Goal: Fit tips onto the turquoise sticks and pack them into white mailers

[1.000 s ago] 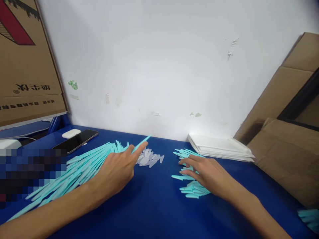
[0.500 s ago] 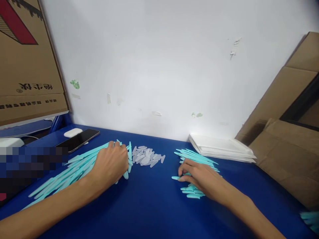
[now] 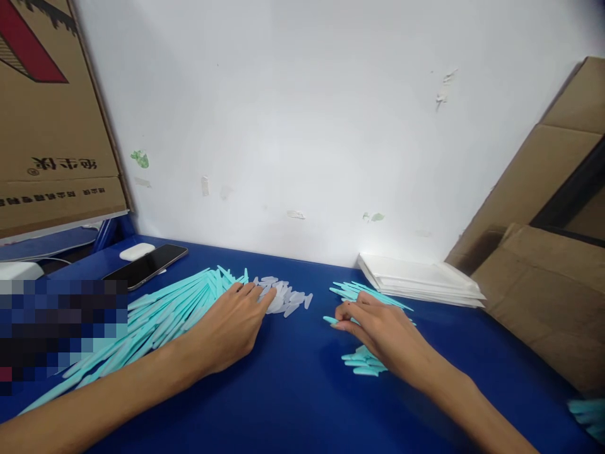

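My left hand point(image 3: 234, 325) reaches over the near edge of a small heap of translucent whitish caps point(image 3: 283, 297). Its index finger is stretched out at the caps, the other fingers are bent, and the thumb is hidden. Just left of it, a large fanned pile of slim tapered teal sticks point(image 3: 174, 299) lies partly under my forearm. My right hand point(image 3: 373, 325) pinches one teal stick point(image 3: 329, 321), whose tip points left out of the fingers. Behind that hand lies a row of teal sticks point(image 3: 373, 295), and a smaller bunch point(image 3: 363, 362) rests below it.
A stack of white sheets or sleeves point(image 3: 420, 280) lies against the wall. At left are a phone point(image 3: 151, 265), a white case point(image 3: 137, 251) and a cardboard box point(image 3: 61, 126). More cardboard point(image 3: 539, 302) stands at right. Teal items point(image 3: 588, 416) show at the lower right edge.
My left hand has moved from the teal pile rightward to the caps, and its fingers have straightened. My right hand has risen slightly with the pinched stick.
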`<control>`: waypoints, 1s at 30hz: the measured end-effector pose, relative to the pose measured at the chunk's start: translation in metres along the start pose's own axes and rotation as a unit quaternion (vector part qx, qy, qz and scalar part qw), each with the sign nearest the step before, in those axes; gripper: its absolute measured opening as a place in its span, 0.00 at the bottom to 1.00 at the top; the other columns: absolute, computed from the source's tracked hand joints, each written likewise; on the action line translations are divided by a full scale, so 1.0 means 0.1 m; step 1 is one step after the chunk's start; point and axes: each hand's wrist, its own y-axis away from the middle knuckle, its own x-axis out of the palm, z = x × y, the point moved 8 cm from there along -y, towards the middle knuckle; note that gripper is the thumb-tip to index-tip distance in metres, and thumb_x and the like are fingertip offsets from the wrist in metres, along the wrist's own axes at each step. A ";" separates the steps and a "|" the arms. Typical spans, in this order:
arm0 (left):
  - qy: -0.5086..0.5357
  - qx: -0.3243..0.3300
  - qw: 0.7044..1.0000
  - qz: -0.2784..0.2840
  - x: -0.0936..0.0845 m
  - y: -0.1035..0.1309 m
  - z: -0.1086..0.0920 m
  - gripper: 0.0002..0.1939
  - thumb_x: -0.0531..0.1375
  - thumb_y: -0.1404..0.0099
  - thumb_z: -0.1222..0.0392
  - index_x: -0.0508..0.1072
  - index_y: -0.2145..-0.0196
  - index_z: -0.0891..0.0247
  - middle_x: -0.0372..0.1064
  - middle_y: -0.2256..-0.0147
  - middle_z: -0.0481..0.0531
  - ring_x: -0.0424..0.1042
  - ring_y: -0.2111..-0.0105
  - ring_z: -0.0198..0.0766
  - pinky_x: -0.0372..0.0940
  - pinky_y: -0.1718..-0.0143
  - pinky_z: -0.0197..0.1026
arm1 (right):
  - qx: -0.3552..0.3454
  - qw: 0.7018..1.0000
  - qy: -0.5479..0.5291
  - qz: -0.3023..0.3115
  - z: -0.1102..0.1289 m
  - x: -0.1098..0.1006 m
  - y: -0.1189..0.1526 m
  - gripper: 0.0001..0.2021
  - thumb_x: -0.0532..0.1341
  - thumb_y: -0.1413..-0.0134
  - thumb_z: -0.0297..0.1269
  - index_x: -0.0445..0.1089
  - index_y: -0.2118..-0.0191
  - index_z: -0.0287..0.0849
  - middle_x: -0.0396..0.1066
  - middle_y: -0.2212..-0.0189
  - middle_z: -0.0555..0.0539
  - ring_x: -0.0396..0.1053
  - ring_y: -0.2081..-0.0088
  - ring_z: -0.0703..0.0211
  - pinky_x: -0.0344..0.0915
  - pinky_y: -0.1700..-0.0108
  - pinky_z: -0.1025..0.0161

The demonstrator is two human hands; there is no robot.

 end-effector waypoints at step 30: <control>-0.038 -0.075 0.996 0.038 -0.07 -0.02 0.11 0.15 0.50 0.29 0.68 0.76 0.66 0.68 0.73 0.66 0.62 0.73 0.63 0.52 0.69 0.62 0.54 | -0.035 0.998 -0.049 -0.003 0.08 0.09 0.01 0.07 0.55 0.30 0.37 0.70 0.58 0.44 0.75 0.64 0.50 0.68 0.64 0.57 0.63 0.63 0.61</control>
